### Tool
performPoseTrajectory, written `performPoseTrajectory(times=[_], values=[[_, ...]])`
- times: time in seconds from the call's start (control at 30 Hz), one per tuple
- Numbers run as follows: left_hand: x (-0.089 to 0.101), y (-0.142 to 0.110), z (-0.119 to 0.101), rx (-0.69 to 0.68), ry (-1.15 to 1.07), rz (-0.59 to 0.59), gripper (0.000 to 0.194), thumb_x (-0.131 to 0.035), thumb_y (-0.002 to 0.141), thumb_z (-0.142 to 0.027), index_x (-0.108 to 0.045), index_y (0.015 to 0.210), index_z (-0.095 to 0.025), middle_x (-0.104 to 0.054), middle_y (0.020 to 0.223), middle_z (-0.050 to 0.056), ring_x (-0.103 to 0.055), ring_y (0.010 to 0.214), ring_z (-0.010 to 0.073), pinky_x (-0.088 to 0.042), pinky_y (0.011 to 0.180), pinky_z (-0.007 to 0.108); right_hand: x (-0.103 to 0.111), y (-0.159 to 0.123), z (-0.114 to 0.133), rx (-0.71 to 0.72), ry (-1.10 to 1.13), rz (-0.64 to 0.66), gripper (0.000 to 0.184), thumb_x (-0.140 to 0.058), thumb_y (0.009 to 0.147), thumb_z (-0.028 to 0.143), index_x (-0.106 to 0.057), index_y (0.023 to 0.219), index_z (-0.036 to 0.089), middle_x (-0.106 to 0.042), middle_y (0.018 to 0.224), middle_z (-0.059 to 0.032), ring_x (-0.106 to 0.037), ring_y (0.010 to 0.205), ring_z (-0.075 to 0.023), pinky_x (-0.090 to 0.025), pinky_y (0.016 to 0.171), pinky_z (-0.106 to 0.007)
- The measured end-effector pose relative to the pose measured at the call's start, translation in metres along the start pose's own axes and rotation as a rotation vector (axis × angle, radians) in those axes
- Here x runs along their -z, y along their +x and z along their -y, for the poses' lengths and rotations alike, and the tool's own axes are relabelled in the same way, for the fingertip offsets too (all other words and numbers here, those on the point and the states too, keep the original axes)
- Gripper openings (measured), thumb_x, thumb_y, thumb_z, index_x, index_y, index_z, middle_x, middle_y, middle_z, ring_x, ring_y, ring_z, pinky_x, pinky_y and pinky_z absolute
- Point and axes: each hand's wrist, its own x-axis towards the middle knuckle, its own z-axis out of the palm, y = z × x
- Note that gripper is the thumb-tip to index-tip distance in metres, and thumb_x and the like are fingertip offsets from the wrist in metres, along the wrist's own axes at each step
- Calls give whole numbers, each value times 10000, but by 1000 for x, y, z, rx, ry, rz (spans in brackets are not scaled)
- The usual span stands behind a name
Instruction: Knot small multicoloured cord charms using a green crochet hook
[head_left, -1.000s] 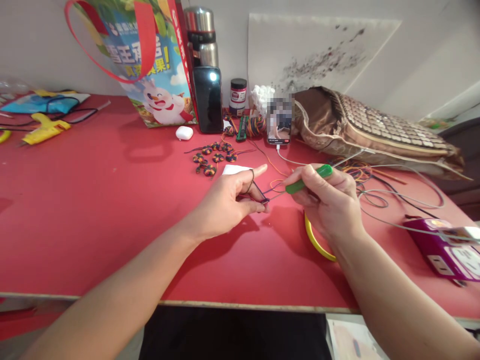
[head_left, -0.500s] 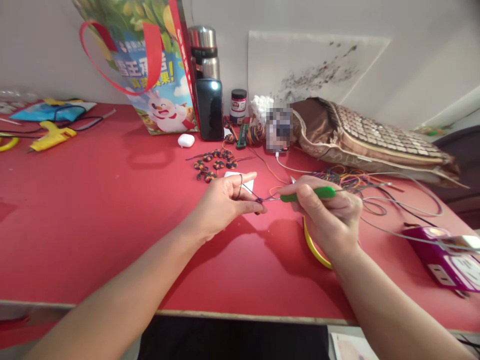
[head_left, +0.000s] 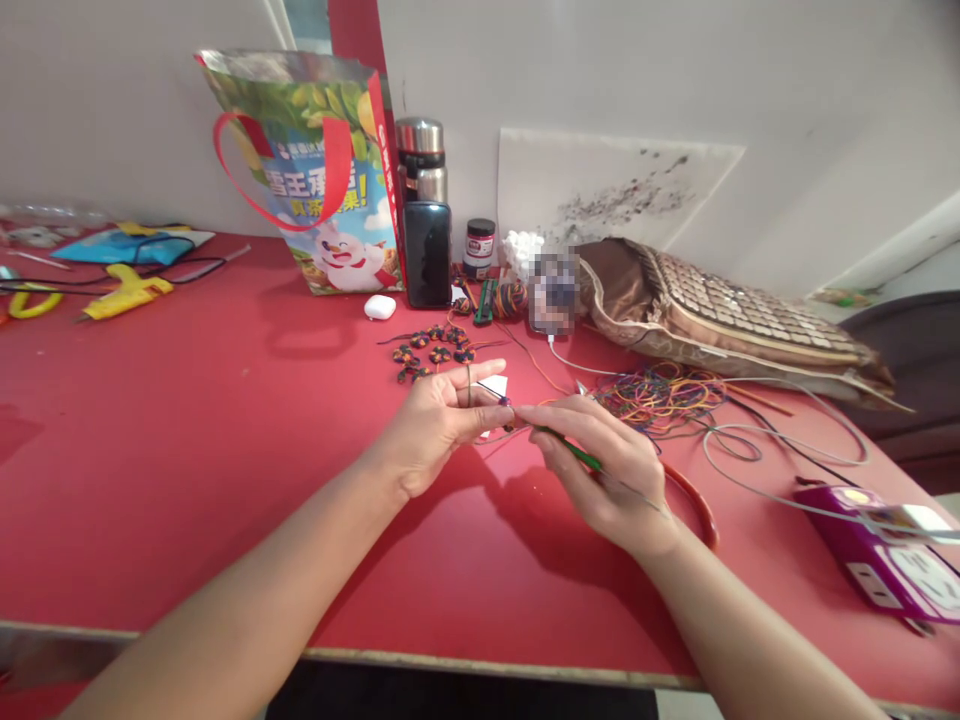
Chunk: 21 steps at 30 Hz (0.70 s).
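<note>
My left hand (head_left: pixel 461 410) pinches a small dark crochet piece (head_left: pixel 507 404) between thumb and fingers. A dark strand of yarn (head_left: pixel 469 385) loops around its raised index finger. In my right hand (head_left: pixel 607 465) is a crochet hook (head_left: pixel 571 450) with a green handle, its front end close against the piece; the tip is hidden by the fingers. A white card (head_left: pixel 493 384) lies behind the left fingers. Just beyond, several small multicoloured crochet flowers (head_left: pixel 439 354) rest on the red table (head_left: pixel 187 480). Under my right hand, a curved red handle (head_left: pixel 701 505) shows partly.
At the back stand a printed bag (head_left: pixel 330 180), a phone (head_left: pixel 428 255), a steel flask (head_left: pixel 421 160) and a jar (head_left: pixel 478 248). A brown bag (head_left: pixel 720 310) and tangled yarn (head_left: pixel 664 400) lie right, near a purple power socket (head_left: pixel 874 550). A yellow glue gun (head_left: pixel 127 292) lies left.
My right hand has come left and closer to my left hand, and the hook has turned, its handle now more covered by the fingers. The view has tilted up slightly.
</note>
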Motion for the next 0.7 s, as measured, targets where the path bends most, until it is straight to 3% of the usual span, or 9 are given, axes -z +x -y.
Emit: performPoseTrajectory(times=[0.17,0.37,0.7], values=[[-4,-1,2,-150,24,-30,941,-1042,554,-227,-678,1417,-128,-742,727,-38,-676,742,134,-507,830,313,-9,-5,-2,127,-206,-32,419,-615,993,22,-650,1376,189,-736,958,-92,-713,802,-179,-591,700,-285],[-4,-1,4,-169,10,-43,927,-1045,542,-251,-702,1392,-117,-737,749,-21,-666,756,136,-514,829,309,-12,-3,3,186,-382,-27,411,-600,1011,48,-609,1403,170,-745,928,-100,-709,745,-188,-590,653,-295],[0,4,9,-308,214,-31,734,-972,672,-292,-733,1349,-137,-712,729,-17,-628,725,141,-503,736,285,-14,-3,5,132,-321,-49,371,-607,999,37,-649,1340,175,-756,926,-93,-709,735,-178,-587,656,-293]])
